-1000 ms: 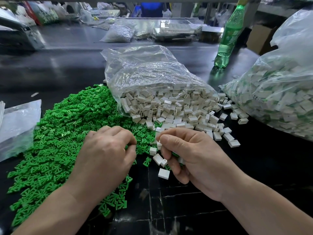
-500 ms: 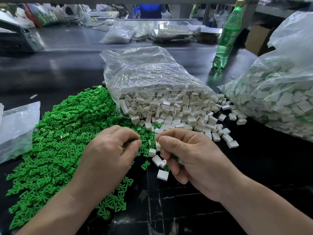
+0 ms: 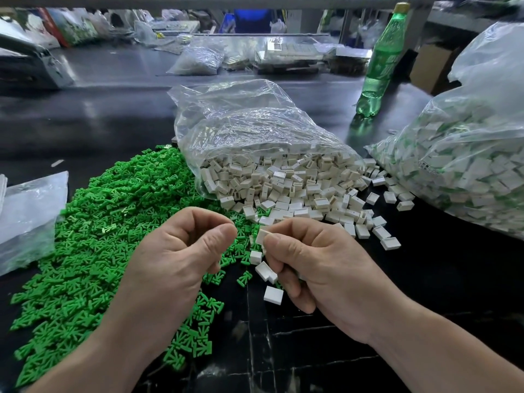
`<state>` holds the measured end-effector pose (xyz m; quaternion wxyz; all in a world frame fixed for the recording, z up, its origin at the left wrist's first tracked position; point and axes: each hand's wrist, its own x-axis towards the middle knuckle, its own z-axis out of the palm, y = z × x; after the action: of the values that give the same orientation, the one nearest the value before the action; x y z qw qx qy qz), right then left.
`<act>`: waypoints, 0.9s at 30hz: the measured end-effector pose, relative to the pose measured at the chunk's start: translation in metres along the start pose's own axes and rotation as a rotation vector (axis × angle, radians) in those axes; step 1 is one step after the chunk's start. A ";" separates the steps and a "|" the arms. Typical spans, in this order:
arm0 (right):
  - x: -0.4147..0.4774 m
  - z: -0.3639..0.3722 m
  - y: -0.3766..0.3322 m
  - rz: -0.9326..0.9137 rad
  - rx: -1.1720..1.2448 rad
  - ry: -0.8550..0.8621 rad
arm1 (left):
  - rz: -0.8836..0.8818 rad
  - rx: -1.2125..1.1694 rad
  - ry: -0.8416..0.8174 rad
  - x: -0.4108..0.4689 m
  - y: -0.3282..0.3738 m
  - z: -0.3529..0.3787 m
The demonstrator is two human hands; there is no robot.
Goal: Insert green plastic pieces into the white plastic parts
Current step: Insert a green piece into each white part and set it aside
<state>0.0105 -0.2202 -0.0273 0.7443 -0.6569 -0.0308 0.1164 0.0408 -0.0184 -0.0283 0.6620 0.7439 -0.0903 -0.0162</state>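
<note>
A big heap of green plastic pieces [image 3: 93,239] covers the dark table at the left. White plastic parts [image 3: 286,188] spill from an open clear bag [image 3: 243,123] in the middle. My right hand [image 3: 317,262] pinches a white part [image 3: 262,235] between thumb and forefinger, and more white parts [image 3: 265,270] sit under its curled fingers. My left hand [image 3: 181,251] is curled just left of it, thumb tip against forefinger; what it pinches is hidden. One white part [image 3: 273,295] lies loose on the table below my right hand.
A large clear bag of white-and-green parts [image 3: 467,171] fills the right side. A green drink bottle [image 3: 380,66] stands behind it. A flat clear bag [image 3: 25,217] lies at the left edge. Bags and boxes [image 3: 198,61] line the far side of the table.
My left hand has lifted off the green heap and moved right toward my right hand, its thumb now meeting the forefinger. My right hand stays put, holding the white part.
</note>
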 end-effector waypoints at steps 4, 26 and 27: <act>-0.002 0.002 -0.002 -0.021 -0.050 -0.003 | -0.126 -0.341 -0.087 -0.002 0.005 0.005; -0.007 0.005 -0.003 -0.164 -0.320 0.029 | -0.105 -0.185 -0.111 -0.013 0.012 0.016; -0.007 0.005 -0.004 -0.153 -0.329 0.022 | -0.106 -0.171 -0.112 -0.013 0.011 0.016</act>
<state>0.0036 -0.2174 -0.0223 0.6338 -0.7668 -0.0912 0.0458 0.0249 -0.0331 -0.0202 0.7151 0.6864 -0.0861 -0.1004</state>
